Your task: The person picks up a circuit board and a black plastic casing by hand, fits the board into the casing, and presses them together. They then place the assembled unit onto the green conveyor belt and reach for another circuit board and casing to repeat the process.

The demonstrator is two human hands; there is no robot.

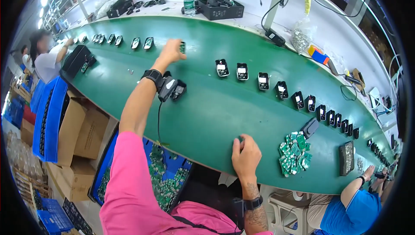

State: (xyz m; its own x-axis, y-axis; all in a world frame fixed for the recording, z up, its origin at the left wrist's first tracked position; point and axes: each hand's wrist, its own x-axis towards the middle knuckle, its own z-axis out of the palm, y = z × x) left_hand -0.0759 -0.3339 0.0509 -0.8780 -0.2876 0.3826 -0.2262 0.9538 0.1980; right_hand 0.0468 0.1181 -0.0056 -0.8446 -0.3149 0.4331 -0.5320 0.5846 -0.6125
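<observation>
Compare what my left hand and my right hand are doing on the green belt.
The left hand is stretched far across the belt, touching a small black housing; the right hand rests at the near edge. The left arm is extended, with a black wrist device; the right is bent close, forearm tattooed. Both wear dark wristbands.

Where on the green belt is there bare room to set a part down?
Bare belt lies between the right hand and the row of black housings, and near the left forearm. Crowded: circuit board pile, the housing row.
</observation>
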